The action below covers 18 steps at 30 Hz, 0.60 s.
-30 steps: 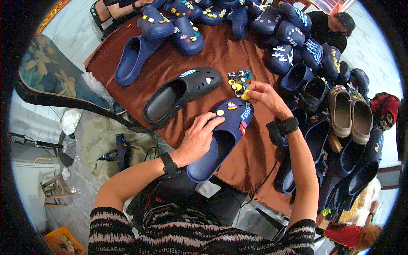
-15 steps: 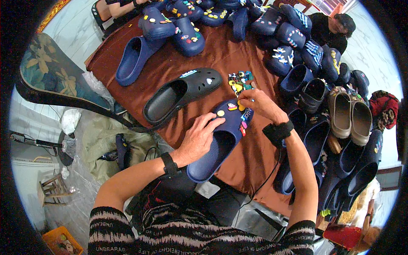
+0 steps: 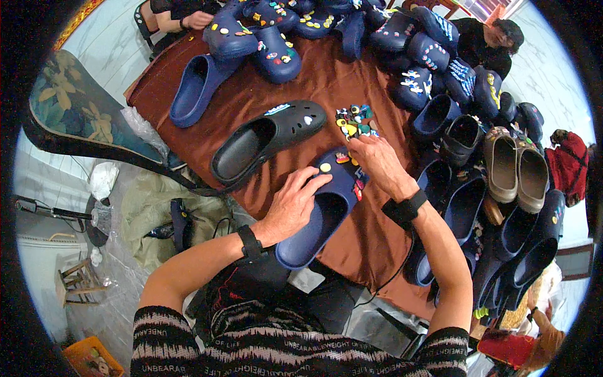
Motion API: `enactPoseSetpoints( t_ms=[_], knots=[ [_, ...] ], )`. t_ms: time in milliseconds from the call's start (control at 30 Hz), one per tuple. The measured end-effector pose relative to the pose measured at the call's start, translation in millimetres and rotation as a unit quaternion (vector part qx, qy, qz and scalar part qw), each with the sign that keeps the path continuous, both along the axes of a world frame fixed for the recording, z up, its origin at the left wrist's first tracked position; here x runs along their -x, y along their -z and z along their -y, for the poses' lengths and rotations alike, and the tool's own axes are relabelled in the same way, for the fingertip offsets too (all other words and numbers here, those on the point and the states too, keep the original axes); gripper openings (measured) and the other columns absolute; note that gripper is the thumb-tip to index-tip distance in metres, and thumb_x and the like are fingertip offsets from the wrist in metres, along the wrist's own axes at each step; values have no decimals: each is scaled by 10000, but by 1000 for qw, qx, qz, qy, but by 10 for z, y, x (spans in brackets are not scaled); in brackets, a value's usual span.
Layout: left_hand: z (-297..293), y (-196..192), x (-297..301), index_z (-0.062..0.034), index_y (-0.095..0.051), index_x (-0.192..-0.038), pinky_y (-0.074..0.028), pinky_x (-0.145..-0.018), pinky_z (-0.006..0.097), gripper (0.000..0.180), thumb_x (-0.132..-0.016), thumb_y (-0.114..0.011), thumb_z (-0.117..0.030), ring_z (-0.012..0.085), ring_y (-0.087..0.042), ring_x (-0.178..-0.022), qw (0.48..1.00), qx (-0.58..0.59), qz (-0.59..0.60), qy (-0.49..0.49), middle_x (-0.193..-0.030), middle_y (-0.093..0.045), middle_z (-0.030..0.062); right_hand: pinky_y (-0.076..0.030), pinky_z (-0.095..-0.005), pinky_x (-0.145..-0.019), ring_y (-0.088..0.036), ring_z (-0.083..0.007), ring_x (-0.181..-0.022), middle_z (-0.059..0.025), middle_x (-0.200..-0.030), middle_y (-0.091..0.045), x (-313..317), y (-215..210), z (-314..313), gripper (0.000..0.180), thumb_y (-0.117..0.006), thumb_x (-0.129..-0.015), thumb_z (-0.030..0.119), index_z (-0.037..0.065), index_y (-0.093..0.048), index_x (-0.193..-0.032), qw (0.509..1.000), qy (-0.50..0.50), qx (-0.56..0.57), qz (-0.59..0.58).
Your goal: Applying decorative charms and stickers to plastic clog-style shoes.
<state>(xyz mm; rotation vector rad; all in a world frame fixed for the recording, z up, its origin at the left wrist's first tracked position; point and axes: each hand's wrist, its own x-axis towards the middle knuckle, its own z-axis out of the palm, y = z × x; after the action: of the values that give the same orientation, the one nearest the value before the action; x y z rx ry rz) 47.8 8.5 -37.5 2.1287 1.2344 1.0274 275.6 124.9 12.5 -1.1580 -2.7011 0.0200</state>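
Navy-blue, round-toed, foam-like clog (image 3: pixel 321 217), upright with its opening facing up; the toe, partly hidden, points to one o'clock, the heel to seven, reaching past the edge of the glossy brown cloth (image 3: pixel 377 232). Around the opening, the upper bears a round, pale-yellow charm (image 3: pixel 325 168) at twelve o'clock and red-pink charms (image 3: pixel 358 189) at two. A multicoloured cluster of small charms (image 3: pixel 353 119) lies near the toe, at one o'clock from it.

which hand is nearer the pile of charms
Right. The right hand is beside the charms, at their near edge; the left hand is farther back and left, on the blue clog.
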Motion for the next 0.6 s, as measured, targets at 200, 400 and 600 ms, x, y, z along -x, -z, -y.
enactPoseSetpoints(
  t_ms=[200,400,600],
  knots=[
    [4,14,1,-86,-530,-1329,-427,-1060,474,524,-829,-550,66,390,-467,-1254,1000,6,-2,3,-1341,-461,155,-493,-450,-800,-631,-334,-907,-122,-875,-642,-59,13,35,78,-612,-863,117,68,-639,-917,997,16,53,-45],
    [-6,17,-18,-87,-529,-1327,-420,-1069,474,526,-824,-554,63,390,-469,-1255,1000,3,-10,5,-1339,-465,156,-515,-373,-757,-671,-250,-883,-137,-904,-691,-161,54,-211,195,-698,-890,195,21,-646,-962,943,80,276,-170],
    [5,2,2,-86,-530,-1330,-421,-1069,473,529,-822,-558,61,390,-470,-1256,1000,9,-11,4,-1348,-465,160,-497,-425,-875,-645,-307,-1032,-206,-1056,-664,-94,-91,-468,543,-758,-841,389,53,-584,-1230,941,93,325,16]
  ],
)
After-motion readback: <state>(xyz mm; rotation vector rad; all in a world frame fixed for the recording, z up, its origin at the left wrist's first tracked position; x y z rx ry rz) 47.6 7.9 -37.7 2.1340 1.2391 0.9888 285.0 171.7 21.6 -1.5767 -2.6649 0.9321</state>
